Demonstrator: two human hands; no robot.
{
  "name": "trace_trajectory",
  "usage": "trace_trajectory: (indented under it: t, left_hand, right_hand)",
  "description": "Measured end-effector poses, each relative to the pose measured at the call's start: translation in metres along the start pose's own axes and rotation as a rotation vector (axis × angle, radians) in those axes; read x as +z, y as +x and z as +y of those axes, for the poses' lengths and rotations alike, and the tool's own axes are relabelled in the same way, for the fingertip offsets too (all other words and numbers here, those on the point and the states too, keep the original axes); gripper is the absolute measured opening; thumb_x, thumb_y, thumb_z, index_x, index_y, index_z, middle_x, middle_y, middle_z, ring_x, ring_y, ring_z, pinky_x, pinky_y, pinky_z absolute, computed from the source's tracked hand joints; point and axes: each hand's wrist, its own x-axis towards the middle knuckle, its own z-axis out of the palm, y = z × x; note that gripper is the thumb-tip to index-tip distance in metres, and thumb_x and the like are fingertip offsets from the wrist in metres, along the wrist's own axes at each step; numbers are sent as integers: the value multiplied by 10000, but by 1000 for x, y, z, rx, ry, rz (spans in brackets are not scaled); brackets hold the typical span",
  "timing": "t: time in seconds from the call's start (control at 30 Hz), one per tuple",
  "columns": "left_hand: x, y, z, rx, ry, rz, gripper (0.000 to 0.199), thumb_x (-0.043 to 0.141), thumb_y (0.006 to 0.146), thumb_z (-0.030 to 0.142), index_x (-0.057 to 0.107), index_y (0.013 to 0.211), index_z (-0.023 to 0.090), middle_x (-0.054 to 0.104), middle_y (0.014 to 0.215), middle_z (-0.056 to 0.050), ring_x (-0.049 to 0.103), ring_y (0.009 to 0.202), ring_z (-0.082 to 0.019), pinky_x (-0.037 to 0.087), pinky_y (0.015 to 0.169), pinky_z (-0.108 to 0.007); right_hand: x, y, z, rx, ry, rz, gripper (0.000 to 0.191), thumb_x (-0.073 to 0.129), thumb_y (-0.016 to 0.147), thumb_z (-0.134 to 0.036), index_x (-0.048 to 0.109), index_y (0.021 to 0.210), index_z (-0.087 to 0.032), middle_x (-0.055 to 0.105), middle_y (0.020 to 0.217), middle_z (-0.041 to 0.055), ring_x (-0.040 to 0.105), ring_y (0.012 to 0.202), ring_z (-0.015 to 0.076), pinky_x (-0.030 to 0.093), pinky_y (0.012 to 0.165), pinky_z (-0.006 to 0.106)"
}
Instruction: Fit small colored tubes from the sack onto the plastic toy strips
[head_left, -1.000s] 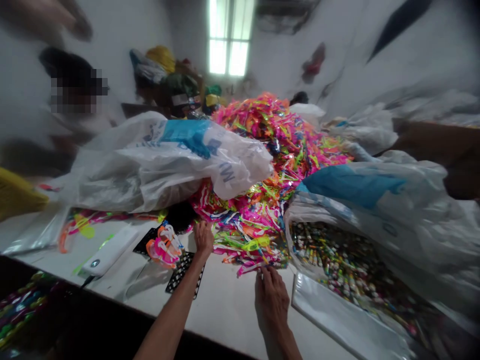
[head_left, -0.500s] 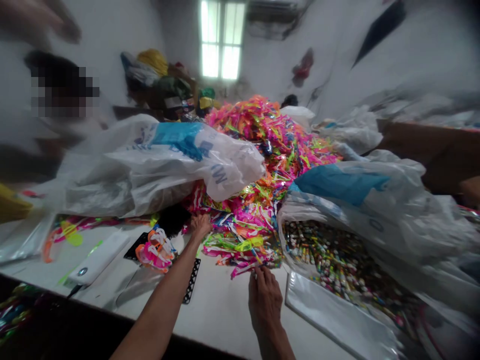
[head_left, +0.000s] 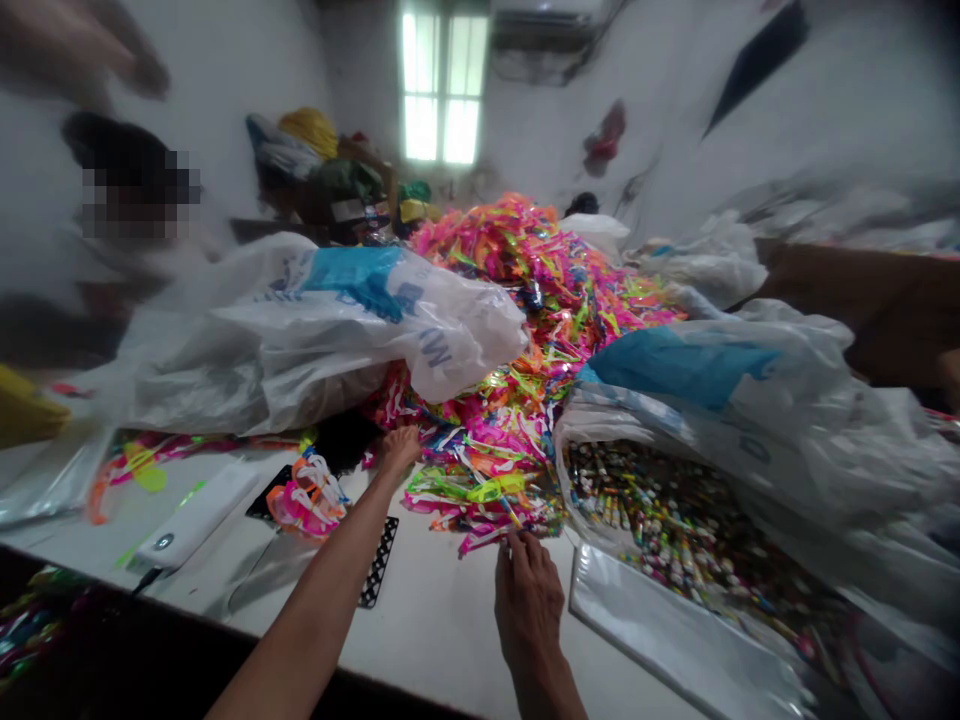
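A big heap of bright pink, orange and yellow-green plastic pieces spreads down onto the white table. My left hand reaches to the left edge of this heap, its fingertips hidden among the pieces. Close to the front of the heap, my right hand rests on the table with fingers bent and close together. Its fingertips meet the nearest pink strips; whatever they hold, if anything, is hidden. Left of my left forearm lies a small bunch of orange, pink and white pieces.
Large white and blue plastic bags flank the heap. At right, clear bags lie beside many small multicoloured items. A white device with a cable and a black dotted strip sit on the left. Another person is behind.
Both hands stay in nearly the same places. The other person at the left has shifted slightly to the right.
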Motion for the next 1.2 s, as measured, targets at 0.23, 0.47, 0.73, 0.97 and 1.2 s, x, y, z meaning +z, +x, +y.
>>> trace_trajectory:
  t: [0.23, 0.47, 0.73, 0.97, 1.2]
  left_hand:
    - [-5, 1, 0, -65, -42, 14, 228, 570, 837, 304, 583, 988, 134, 608, 1014, -66, 580, 923, -189, 477, 805, -377]
    - [-9, -33, -1, -61, -168, 163, 457, 552, 720, 93, 524, 1156, 227, 623, 1116, -62, 576, 1017, -214, 432, 785, -272]
    - [-7, -121, -6, 56, -348, 312, 638, 509, 654, 44, 468, 1269, 207, 611, 1184, -24, 573, 1051, -179, 443, 910, -250]
    - [33, -206, -10, 715, -242, 245, 648, 369, 744, -15, 419, 1318, 281, 599, 1170, -25, 533, 1092, -161, 451, 915, -282]
    - [49, -212, -9, 902, 2, 119, 582, 455, 879, 169, 253, 1396, 342, 585, 1236, -27, 496, 1153, -225, 197, 1068, -516]
  right_hand:
    - [-2, 0, -1, 0, 16, 4, 302, 346, 945, -296, 558, 1139, -201, 578, 1098, 113, 522, 943, 247, 398, 793, 374]
    - [0, 0, 1, 8, 18, 31, 282, 364, 932, -291, 580, 1095, -212, 585, 1084, 100, 530, 933, 239, 405, 781, 368]
    - [-3, 1, 0, 17, 32, 14, 281, 378, 915, -258, 566, 1115, -199, 568, 1107, 104, 509, 960, 241, 395, 798, 362]
    - [-12, 0, -6, 55, 94, 7, 314, 378, 905, -254, 532, 1165, -168, 523, 1159, 131, 476, 1047, 247, 389, 879, 387]
    - [-30, -11, -5, 181, 325, -8, 332, 380, 868, -238, 515, 1160, -157, 493, 1169, 130, 550, 971, 214, 460, 822, 358]
